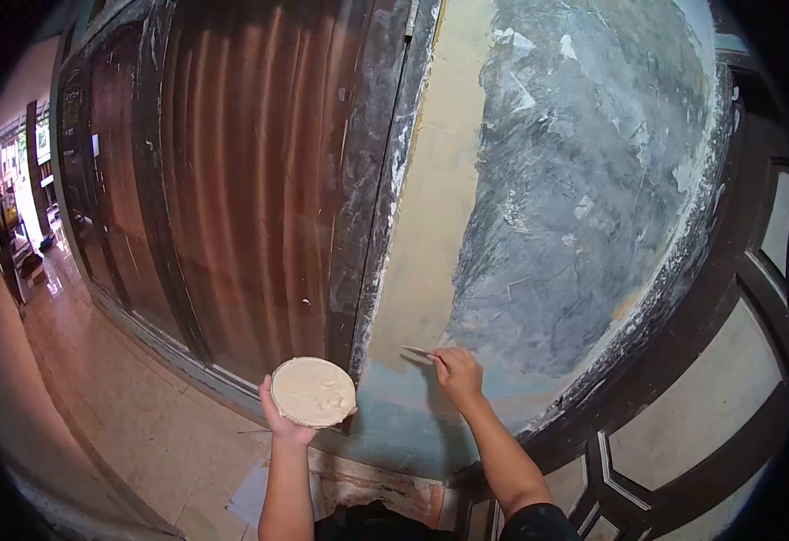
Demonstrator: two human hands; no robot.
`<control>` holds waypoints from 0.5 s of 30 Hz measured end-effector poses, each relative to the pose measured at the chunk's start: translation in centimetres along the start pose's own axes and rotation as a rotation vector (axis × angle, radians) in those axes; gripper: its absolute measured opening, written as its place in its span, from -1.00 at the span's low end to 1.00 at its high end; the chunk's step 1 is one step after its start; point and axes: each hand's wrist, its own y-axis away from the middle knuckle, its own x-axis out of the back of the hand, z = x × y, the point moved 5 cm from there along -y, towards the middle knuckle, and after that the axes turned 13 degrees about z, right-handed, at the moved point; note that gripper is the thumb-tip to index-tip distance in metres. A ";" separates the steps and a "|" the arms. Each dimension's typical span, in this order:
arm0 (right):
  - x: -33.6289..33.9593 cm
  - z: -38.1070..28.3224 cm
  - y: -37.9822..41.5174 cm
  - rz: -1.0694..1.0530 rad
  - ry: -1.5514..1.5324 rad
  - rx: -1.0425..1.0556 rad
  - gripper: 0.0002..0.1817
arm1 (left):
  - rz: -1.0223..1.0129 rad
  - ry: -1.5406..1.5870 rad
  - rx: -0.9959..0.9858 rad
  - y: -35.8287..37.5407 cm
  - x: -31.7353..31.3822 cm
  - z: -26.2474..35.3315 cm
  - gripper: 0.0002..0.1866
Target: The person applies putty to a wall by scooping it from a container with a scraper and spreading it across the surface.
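Observation:
My left hand is closed around a round tub, holding it from the side and below. Smooth cream putty fills the tub nearly to its rim, with a few dents on the right of its surface. In my right hand is a putty knife, seen nearly edge-on, its blade pointing left at the wall. The blade overlaps the lower end of a cream strip that runs up the wall beside the door frame. Grey, patchy wall lies to the right of that strip, and pale blue-green wall below.
A dark-framed door with brown curtain-like folds stands on the left. Dark wooden panelling with pale panels curves along the right. Tiled floor stretches toward a bright opening at far left. A white sheet lies near my left forearm.

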 end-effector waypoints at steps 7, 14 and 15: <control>-5.8 5.3 6.9 -0.346 0.204 -0.208 -0.80 | 0.028 0.014 -0.110 -0.8 2.2 2.1 -0.14; -5.3 4.3 7.1 -0.255 0.176 -0.201 -0.83 | 0.057 0.005 -0.154 -1.2 4.0 2.1 -0.16; -6.0 4.0 7.4 -0.306 0.207 -0.160 -0.85 | 0.092 0.028 -0.151 -1.2 3.8 2.3 -0.16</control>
